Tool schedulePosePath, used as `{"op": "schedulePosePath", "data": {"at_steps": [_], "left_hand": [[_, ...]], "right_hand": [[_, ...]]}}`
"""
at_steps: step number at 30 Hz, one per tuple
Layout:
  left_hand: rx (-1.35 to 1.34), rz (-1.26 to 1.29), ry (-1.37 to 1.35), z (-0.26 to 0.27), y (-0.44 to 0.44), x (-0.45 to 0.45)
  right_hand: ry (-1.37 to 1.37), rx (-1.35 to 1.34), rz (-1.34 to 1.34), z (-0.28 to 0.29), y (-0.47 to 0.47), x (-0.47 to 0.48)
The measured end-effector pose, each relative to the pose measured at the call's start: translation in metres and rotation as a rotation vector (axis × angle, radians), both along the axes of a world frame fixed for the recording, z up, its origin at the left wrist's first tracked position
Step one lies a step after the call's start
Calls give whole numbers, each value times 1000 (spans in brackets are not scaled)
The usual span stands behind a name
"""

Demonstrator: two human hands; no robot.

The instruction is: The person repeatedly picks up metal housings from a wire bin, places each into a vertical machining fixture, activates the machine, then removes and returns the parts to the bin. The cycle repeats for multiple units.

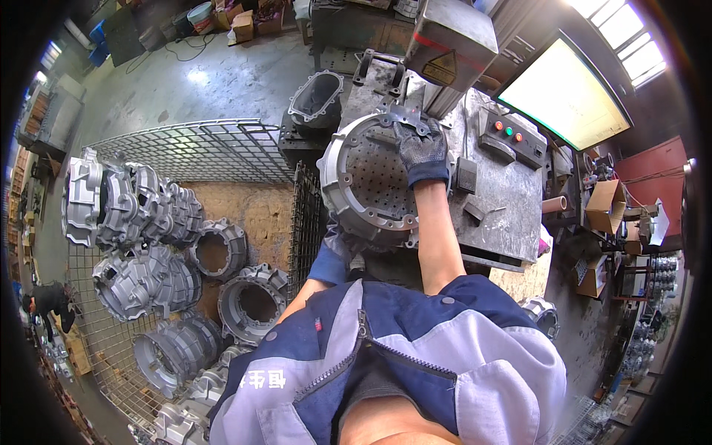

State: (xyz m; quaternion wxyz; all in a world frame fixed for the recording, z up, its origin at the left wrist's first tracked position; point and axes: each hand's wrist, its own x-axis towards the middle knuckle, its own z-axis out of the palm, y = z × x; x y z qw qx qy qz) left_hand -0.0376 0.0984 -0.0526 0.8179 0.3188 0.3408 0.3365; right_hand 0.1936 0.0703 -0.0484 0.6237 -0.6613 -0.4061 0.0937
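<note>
A large round cast-metal housing (334, 178) stands on the perforated plate of a metal workbench (495, 222). My right hand (421, 150), in a dark grey glove, lies over the housing's far right rim, its fingers at a flat metal bracket (409, 115). My left hand (337, 245), also gloved, is at the near left underside of the housing; its fingers are largely hidden. Above the bench hangs a box-shaped machine head (453, 41) with a red stripe and a warning sign.
A wire-mesh crate (183, 136) at the left holds several cast housings (153, 283). A control box (509, 136) with lit buttons, a small dark block (466, 174) and a monitor (564, 92) are to the right. An oval casting (316, 95) stands beyond the crate.
</note>
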Motion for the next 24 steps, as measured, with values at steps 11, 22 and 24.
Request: {"op": "schedulePosePath", "data": {"at_steps": [11,22,24], "left_hand": [[381,139,262,20,-3,-21],[1721,-892,632,49,-43,15],[1727,-899,621,48,-37,11]], "right_hand": [[1559,326,112,43,-55,-6],[592,-649,-482,-81,-242,-94],[877,-738,-267,-81,-249,-116]]}}
